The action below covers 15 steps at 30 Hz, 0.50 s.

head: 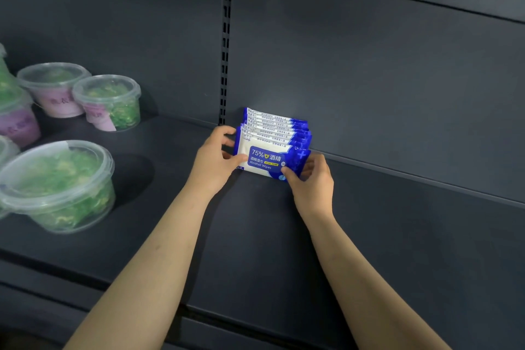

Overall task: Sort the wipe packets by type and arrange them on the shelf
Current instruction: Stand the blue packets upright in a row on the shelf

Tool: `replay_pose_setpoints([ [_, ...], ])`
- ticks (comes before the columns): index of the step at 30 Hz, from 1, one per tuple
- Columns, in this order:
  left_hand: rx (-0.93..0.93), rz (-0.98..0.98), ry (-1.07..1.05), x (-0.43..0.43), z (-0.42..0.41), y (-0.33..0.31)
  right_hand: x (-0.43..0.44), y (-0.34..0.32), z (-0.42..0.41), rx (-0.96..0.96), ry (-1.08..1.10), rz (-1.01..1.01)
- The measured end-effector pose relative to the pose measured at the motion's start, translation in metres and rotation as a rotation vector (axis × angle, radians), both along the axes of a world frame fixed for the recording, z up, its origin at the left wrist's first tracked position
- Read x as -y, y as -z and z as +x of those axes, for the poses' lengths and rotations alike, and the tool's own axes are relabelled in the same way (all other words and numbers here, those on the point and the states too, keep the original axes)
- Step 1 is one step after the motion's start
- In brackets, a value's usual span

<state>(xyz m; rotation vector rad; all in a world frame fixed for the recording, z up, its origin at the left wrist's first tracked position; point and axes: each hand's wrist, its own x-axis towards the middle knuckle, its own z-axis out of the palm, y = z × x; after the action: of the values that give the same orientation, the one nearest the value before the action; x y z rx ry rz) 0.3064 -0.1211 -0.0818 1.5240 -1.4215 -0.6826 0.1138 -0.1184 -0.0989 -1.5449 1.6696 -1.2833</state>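
A row of several blue-and-white alcohol wipe packets (pixel 274 133) stands on edge on the dark shelf (pixel 369 236), leaning back toward the rear panel. The front packet (pixel 264 160) faces me and reads "75% Alcohol Wipes". My left hand (pixel 214 162) grips the left end of the row, thumb on the front packet's face. My right hand (pixel 311 179) pinches the front packet's lower right corner. All packets in view are of one type.
Clear lidded tubs of green contents stand at the left: a large one (pixel 58 185) near the front, two smaller ones (pixel 109 102) behind. A slotted upright (pixel 225 37) runs up the back panel. The shelf's front lip (pixel 113 284) lies below my forearms.
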Motion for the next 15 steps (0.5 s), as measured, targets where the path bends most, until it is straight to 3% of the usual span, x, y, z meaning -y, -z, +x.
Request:
replay_pose_setpoints([
  [5,-0.07,0.069,-0.017,-0.008,-0.004,-0.003,-0.008,-0.002,-0.007,0.083,0.001,0.019],
  [11,-0.375,-0.004,-0.144,-0.041,-0.017,-0.003,-0.044,-0.019,-0.039,0.503,0.001,0.071],
  [15,-0.434,-0.051,-0.125,-0.07,-0.05,-0.014,-0.078,-0.04,-0.081,0.616,0.047,0.053],
])
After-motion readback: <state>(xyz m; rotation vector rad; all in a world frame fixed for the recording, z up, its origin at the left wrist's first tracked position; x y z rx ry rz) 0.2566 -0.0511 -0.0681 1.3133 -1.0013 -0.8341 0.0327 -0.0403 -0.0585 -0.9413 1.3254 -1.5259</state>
